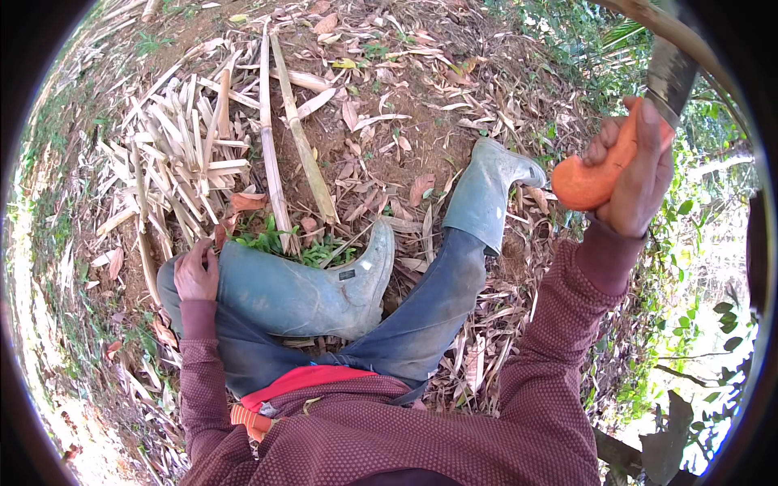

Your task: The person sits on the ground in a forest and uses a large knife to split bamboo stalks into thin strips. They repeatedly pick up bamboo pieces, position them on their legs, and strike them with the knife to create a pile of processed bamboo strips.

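Note:
Raised at the upper right, my right hand (643, 182) is wrapped round the orange handle of a machete (598, 176). Its dark, worn blade (671, 77) points up past the top right of the view, where a curved branch (677, 36) crosses over part of it. My left hand (196, 274) rests on my bent left knee, fingers loosely apart and nothing in them. Just beyond that hand lies a heap of split, pale sticks (182, 150). Two long split poles (298, 134) lie on the ground between the heap and my right boot (482, 190).
I sit on sloping ground strewn with dry leaves (421, 190). My left boot (312, 283) lies sideways in front of me. Green plants (271, 241) grow beside it. Bushes and thin branches (689, 316) stand close on the right.

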